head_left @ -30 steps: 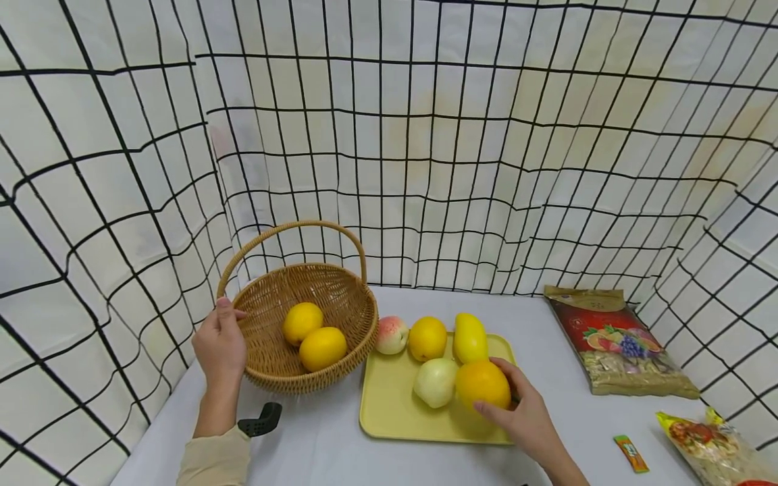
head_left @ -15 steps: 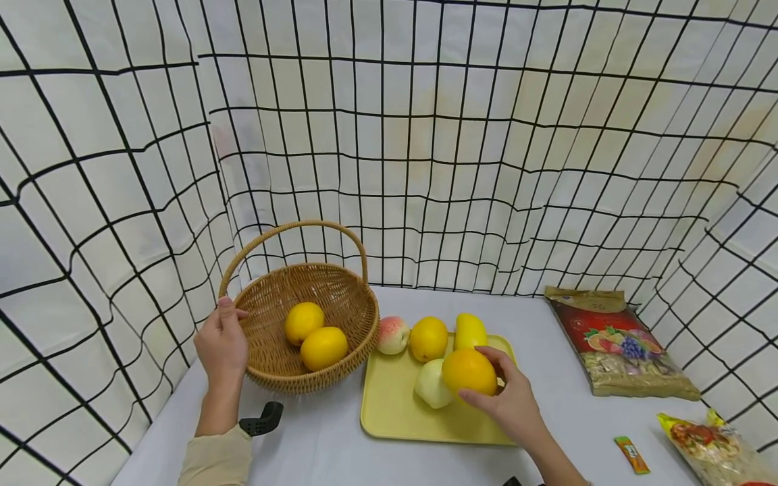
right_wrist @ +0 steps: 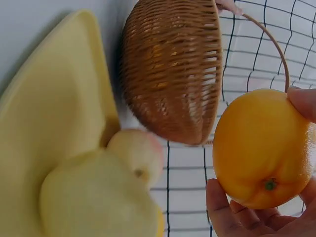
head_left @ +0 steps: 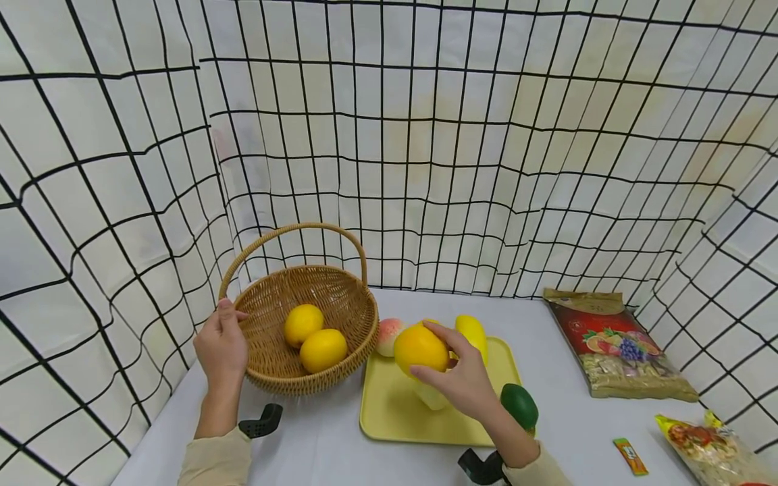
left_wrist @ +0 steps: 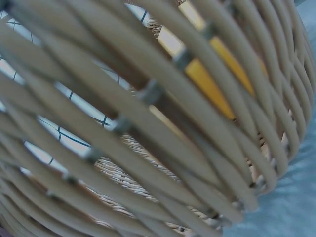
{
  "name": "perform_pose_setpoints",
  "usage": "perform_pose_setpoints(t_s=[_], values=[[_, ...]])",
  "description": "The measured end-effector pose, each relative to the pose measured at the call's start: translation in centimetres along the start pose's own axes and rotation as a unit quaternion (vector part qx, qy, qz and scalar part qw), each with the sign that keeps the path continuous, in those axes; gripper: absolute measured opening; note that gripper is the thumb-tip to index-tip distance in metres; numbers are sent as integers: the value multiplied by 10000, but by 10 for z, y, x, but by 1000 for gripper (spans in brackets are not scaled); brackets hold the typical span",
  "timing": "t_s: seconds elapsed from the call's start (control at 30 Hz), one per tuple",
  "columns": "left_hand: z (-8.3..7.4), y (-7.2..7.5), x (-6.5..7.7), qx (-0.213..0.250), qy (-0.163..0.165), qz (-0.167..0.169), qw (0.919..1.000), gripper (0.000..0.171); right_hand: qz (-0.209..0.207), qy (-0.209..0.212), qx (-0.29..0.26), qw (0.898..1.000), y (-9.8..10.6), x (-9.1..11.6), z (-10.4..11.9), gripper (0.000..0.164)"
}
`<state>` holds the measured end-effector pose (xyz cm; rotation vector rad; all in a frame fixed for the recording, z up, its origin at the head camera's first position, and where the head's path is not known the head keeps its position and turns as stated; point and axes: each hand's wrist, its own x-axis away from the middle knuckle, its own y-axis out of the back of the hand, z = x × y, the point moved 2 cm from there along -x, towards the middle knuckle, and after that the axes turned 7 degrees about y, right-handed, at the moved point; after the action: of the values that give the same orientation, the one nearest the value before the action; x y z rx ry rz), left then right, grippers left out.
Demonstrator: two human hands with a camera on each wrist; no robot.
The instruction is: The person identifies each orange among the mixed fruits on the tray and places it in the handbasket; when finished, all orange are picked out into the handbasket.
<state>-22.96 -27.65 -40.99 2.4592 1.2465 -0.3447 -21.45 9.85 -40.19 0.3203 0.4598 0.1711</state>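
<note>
My left hand (head_left: 220, 344) grips the left rim of a wicker basket (head_left: 292, 385), right at the foot of its arched handle. Two yellow-orange fruits (head_left: 323, 350) lie inside the basket, which leans toward me. With thumb and fingers my right hand (head_left: 464, 379) holds an orange (right_wrist: 264, 148), its green stem spot showing in the right wrist view. That orange is raised over a yellow tray (head_left: 383, 422), partly hiding a pale green round fruit (head_left: 433, 398) and another orange behind it. A peach (head_left: 387, 336), a long yellow fruit (head_left: 471, 331) and a dark green fruit (head_left: 519, 405) are also at the tray.
A red and gold bag (head_left: 623, 344) lies at the back right of the white-covered table. Closer on the right are a small orange-green packet (head_left: 631, 456) and a clear food bag (head_left: 717, 449). White walls with black grid netting (head_left: 431, 162) enclose the table.
My right hand has lifted the orange and carried it left across the tray, toward the basket. The dark green fruit has come into view behind it. My left hand stays on the basket.
</note>
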Motion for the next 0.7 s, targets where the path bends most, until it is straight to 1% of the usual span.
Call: perform_pose_setpoints(t_s=[0.13, 0.3, 0.4, 0.6, 0.7], values=[[-2, 1, 1, -36, 13, 1, 10000, 65, 236, 173, -50, 9996, -19, -14, 13, 68], [-3, 0, 2, -59, 43, -8, 10000, 66, 359, 495, -68, 9981, -39, -27, 28, 68], [-2, 0, 2, -20, 57, 17, 10000, 66, 433, 594, -197, 9971, -49, -32, 35, 68], [-2, 0, 2, 58, 78, -1, 10000, 66, 629, 705, -292, 9951, -67, -43, 43, 69], [-1, 1, 1, 69, 104, 15, 9999, 65, 741, 692, -331, 9943, -75, -47, 45, 69]])
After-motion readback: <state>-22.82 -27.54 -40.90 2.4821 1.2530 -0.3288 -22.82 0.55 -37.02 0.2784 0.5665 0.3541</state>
